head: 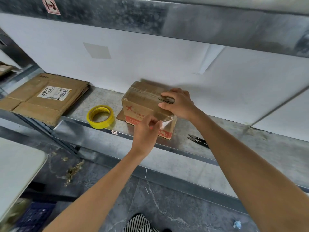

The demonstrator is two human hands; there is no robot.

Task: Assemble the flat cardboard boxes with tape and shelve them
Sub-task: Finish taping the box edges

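Cardboard, likely light and dentable, the box (140,104) suits an edge hold; right hand (179,103) presses flat-fingered atop it, left hand (146,131) pinches clear tape strip (167,122).

One assembled box (142,101); one tape roll (100,126); one scissors (198,140); one flat-cardboard stack (33,104).

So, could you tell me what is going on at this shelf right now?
A person is taping up a small cardboard box on the metal shelf. The right hand presses down on the box's top, while the left hand pinches a strip of clear tape at the box's near corner. A yellow tape roll lies just left of the box, a stack of flat cardboard further left, and black snips to its right.
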